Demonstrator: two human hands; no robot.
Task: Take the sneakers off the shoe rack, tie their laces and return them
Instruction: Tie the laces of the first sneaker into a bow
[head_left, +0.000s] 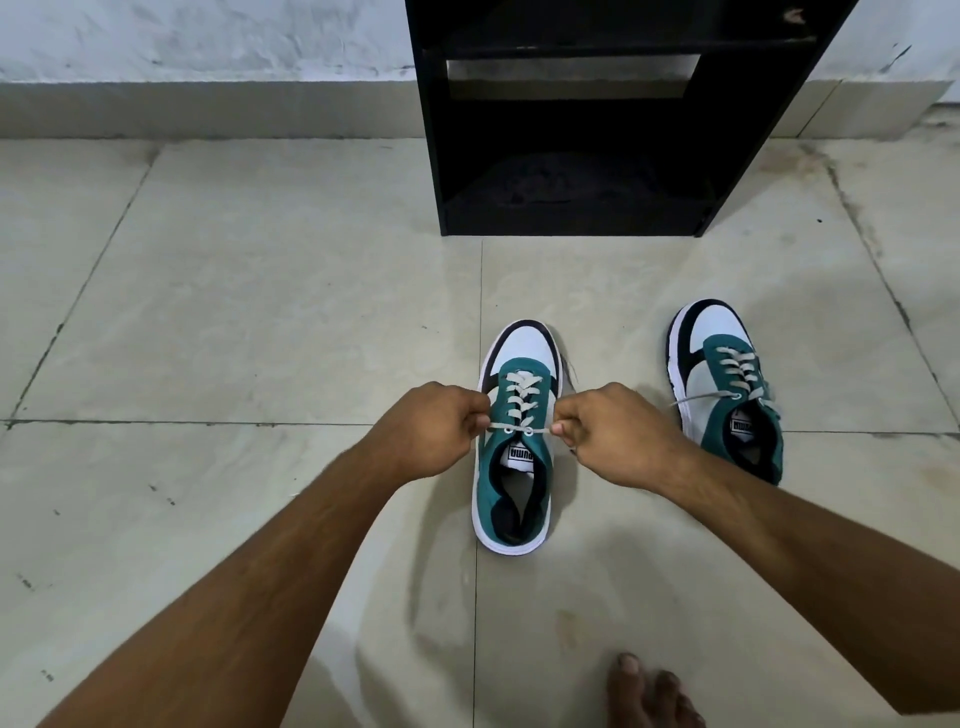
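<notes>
Two teal, white and black sneakers stand on the tiled floor, toes pointing at the black shoe rack (431, 171). The near sneaker (511, 493) lies between my hands. My left hand (434, 428) pinches the left end of its grey lace (517, 402) beside the top eyelets. My right hand (610, 434) pinches the right end, and the lace runs taut between them. The second sneaker (727, 384) sits to the right, its lace ends lying loose across it.
The rack's bottom shelf (571, 202) holds nothing I can make out in its dark interior. A bare foot (649, 693) rests on the floor at the bottom right. A pale wall with a tiled skirting (208, 109) runs behind the rack.
</notes>
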